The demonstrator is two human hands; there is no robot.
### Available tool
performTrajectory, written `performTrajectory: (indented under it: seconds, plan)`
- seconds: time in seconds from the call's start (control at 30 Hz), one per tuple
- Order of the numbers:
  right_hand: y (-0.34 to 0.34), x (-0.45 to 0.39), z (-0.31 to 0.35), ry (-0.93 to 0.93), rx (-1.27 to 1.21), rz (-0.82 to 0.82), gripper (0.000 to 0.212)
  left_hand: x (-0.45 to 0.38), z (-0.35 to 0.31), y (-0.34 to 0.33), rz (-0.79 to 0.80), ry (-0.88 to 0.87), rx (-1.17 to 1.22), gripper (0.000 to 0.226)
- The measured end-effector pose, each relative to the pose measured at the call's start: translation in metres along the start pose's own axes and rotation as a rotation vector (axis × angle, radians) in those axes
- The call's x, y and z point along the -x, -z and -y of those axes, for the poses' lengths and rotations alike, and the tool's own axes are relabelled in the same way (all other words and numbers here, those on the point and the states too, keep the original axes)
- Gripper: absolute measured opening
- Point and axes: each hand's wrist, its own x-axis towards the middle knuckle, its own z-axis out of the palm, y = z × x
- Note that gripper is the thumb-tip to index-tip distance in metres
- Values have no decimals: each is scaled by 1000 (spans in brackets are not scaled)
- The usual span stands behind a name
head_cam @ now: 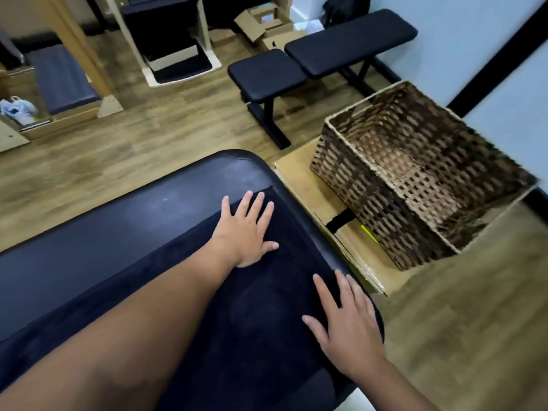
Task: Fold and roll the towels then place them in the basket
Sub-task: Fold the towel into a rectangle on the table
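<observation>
A dark navy towel [267, 310] lies spread flat on the black padded table [118, 221], reaching to the table's right end. My left hand [246, 229] rests flat on the towel's far right corner, fingers spread. My right hand [345, 321] presses flat on the towel's near right edge, fingers apart. Neither hand grips the cloth. The woven brown basket [370, 185] stands to the right of the table on a cardboard box, and nothing shows inside it.
The cardboard box [311, 188] under the basket sits against the table's right end. A black workout bench [311, 60] stands behind it on the wood floor. Open cartons and wooden furniture are at the back. A pale wall runs along the right.
</observation>
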Motion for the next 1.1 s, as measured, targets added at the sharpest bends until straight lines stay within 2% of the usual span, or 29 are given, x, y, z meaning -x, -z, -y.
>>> performTrajectory:
  seconds: [0.2, 0.3, 0.4, 0.53, 0.6, 0.67, 0.8, 1.03, 1.1]
  plan:
    - [-3, 9, -15, -155, -32, -112, 47, -28, -16, 39, -38, -259, -152, 64]
    - [8, 4, -5, -219, -131, -14, 50, -39, -25, 58, -27, -282, -119, 54]
    - [20, -7, -3, -317, -355, 82, 51, -39, -31, 66, 18, -258, -41, 39]
    - [33, -18, -8, -398, -577, 150, 50, -32, -35, 68, 58, -271, -3, 39]
    - [38, -20, -10, -352, -605, 212, 48, -28, -30, 71, 59, -262, -11, 42]
    - [41, -18, -7, -284, -610, 253, 55, -17, -24, 74, 47, -244, -31, 36]
    - [48, -7, 16, -112, -619, 270, 67, 7, -3, 66, -56, -197, 10, 27]
    - [58, 30, 108, 157, -525, 348, 77, 107, 61, 13, -187, -109, 112, 31]
    - [58, 47, 136, 189, -532, 365, 77, 139, 82, -11, -200, -80, 120, 39]
